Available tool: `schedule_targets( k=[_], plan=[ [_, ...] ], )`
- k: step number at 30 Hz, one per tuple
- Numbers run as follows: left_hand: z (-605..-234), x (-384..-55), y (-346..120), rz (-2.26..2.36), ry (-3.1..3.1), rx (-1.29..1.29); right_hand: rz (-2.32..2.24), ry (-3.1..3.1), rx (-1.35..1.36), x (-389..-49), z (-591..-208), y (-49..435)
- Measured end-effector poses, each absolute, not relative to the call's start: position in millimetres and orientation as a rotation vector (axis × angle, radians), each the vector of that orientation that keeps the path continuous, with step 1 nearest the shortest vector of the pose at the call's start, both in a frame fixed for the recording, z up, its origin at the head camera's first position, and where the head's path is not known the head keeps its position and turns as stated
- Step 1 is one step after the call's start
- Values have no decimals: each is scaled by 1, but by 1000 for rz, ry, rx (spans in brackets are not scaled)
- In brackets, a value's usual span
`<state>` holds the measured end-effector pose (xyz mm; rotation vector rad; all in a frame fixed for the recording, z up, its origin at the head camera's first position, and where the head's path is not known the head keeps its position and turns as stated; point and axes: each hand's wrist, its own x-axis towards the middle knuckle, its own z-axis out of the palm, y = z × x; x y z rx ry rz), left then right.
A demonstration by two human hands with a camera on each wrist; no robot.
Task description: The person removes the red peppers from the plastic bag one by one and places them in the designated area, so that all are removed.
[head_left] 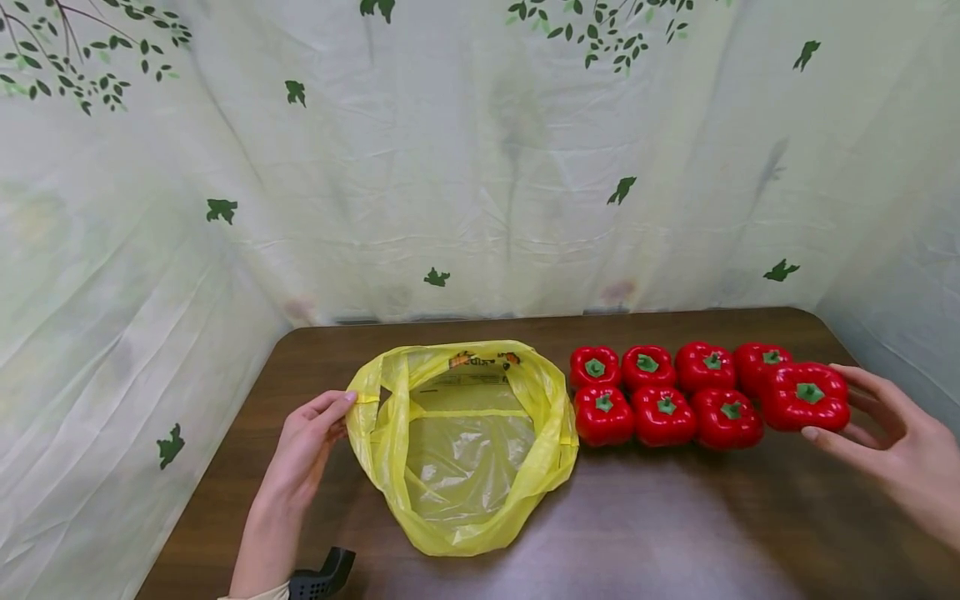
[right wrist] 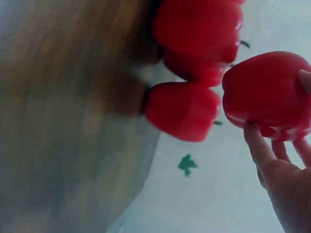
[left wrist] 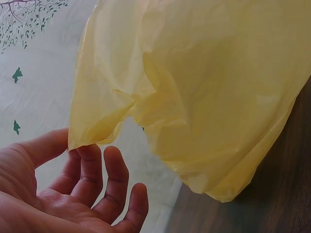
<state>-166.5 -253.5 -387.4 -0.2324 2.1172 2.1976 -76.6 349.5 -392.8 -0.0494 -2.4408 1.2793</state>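
A yellow plastic bag stands with its mouth spread wide at the middle of the table. My left hand pinches its left rim between thumb and fingers; in the left wrist view the bag hangs from that pinch, the other fingers loosely bent. At the right, my right hand grips a red bell pepper with a green stem. The right wrist view shows this pepper raised off the table, fingers around its side.
Several more red bell peppers stand stem up in two rows just right of the bag. The brown wooden table ends at a back edge against a pale curtain printed with leaves and birds. A black wrist device sits below my left hand.
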Motion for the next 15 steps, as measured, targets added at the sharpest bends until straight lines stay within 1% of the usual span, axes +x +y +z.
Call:
schedule_targets(
  k=[9,15],
  plan=[
    [-388,-167,-253,2197,2113,-228,1309,-2448,-100,-70,-419,374],
    [-389,-167,-253,2188,2118,-230,1353,-2490,-125,-68,-437,382]
  ],
)
